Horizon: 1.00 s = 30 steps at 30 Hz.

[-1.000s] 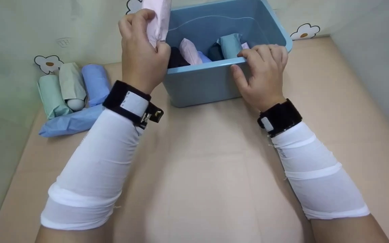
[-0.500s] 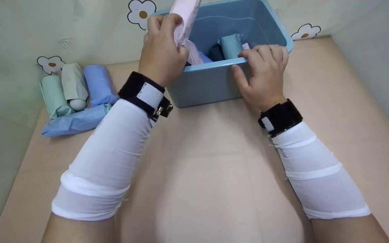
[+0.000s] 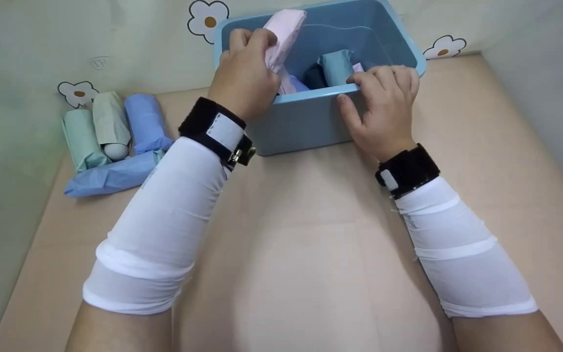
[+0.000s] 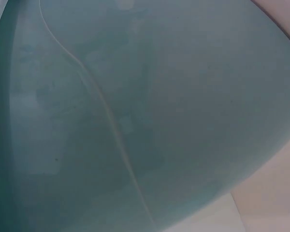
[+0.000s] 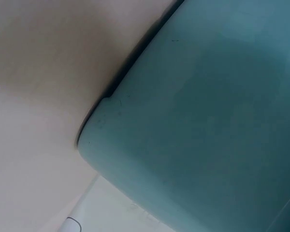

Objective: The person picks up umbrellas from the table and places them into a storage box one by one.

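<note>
Fingers (image 3: pixel 242 44) of the left hand (image 3: pixel 242 80) curl round a pink folded umbrella (image 3: pixel 281 34), held tilted over the blue bin (image 3: pixel 306 122) at approx 11 o'clock of its opening. Right hand (image 3: pixel 381 115) clamps the near rim, fingers (image 3: pixel 384 76) hooked over, thumb on the outer wall. Best, I'd say: keep that rim grip so the bin stays put, lower the pink one into the free gap w/o jamming the teal roll (image 3: pixel 337 66). More rolled umbrellas (image 3: pixel 110 137) lie on the tabletop (image 3: pixel 311 234) at 9 o'clock, well apart.
</note>
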Each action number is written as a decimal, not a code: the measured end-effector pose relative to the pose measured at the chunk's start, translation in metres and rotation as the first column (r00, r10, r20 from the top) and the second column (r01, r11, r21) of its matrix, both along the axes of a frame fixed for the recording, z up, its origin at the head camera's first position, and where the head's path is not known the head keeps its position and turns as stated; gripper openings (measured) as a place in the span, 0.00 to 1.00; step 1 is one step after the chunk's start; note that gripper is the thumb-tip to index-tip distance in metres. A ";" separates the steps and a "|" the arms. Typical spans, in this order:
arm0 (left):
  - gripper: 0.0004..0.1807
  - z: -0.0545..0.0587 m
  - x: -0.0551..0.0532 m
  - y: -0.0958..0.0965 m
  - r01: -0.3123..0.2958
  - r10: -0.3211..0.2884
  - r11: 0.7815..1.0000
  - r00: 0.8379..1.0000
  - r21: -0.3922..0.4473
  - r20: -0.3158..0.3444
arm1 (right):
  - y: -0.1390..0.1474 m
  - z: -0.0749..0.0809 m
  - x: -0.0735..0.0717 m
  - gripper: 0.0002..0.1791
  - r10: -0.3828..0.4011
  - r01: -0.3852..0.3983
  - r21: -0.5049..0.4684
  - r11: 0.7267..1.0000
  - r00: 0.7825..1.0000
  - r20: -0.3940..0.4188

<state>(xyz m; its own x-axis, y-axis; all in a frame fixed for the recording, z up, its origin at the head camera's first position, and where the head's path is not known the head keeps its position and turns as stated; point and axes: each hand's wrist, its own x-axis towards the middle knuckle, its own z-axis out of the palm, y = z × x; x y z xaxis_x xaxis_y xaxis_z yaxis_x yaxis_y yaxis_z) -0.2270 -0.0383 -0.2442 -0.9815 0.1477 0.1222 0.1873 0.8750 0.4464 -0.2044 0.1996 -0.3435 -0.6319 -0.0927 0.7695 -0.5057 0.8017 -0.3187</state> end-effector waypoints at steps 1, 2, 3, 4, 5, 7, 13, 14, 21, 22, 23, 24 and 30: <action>0.32 0.000 0.000 0.000 0.002 -0.002 1.000 1.000 -0.004 0.004 | 0.000 0.000 0.000 0.27 0.000 0.000 0.003 1.000 1.000 0.001; 0.32 0.000 0.000 0.000 0.003 -0.003 1.000 1.000 -0.010 0.009 | 0.000 0.000 0.000 0.27 0.000 0.000 0.004 1.000 1.000 0.002; 0.32 0.000 0.000 0.000 0.005 -0.004 1.000 1.000 -0.016 0.013 | 0.000 -0.001 0.000 0.27 0.000 0.000 0.005 1.000 1.000 0.002; 0.32 0.000 0.000 0.000 0.005 -0.004 1.000 1.000 -0.021 0.015 | 0.000 -0.001 0.000 0.27 0.000 0.000 0.005 1.000 1.000 0.002; 0.32 0.000 0.000 0.000 0.006 -0.005 1.000 1.000 -0.026 0.016 | -0.001 -0.001 0.000 0.27 -0.001 0.001 0.006 1.000 1.000 0.003; 0.32 0.001 0.000 -0.001 0.005 -0.005 0.999 1.000 -0.034 0.016 | -0.002 0.000 0.000 0.27 -0.002 0.002 0.007 1.000 1.000 0.006; 0.30 0.002 0.001 -0.002 0.009 -0.008 0.999 1.000 -0.043 0.022 | -0.003 0.001 0.001 0.27 0.003 -0.003 0.009 1.000 1.000 0.012; 0.30 0.002 0.002 -0.002 0.009 -0.008 0.999 1.000 -0.044 0.025 | -0.003 0.002 0.001 0.27 0.003 -0.004 0.010 1.000 1.000 0.011; 0.30 0.006 0.000 0.002 0.013 -0.008 0.998 0.996 -0.059 0.084 | -0.001 0.001 0.000 0.27 0.004 -0.004 0.003 1.000 1.000 0.002; 0.30 0.006 -0.001 0.003 0.013 -0.006 0.998 0.995 -0.062 0.099 | -0.001 0.001 0.000 0.27 0.004 -0.004 0.001 1.000 1.000 0.001; 0.30 0.007 -0.002 0.003 0.013 -0.005 0.997 0.994 -0.070 0.111 | -0.001 0.000 0.000 0.27 0.005 -0.005 -0.002 1.000 1.000 0.001; 0.30 0.007 -0.002 0.004 0.014 -0.003 0.997 0.992 -0.080 0.124 | 0.000 0.000 0.000 0.27 0.005 -0.005 -0.004 1.000 1.000 0.000; 0.29 0.011 -0.006 0.007 0.032 -0.008 0.992 0.981 -0.124 0.194 | 0.000 -0.001 -0.001 0.27 0.004 -0.004 -0.007 1.000 1.000 0.007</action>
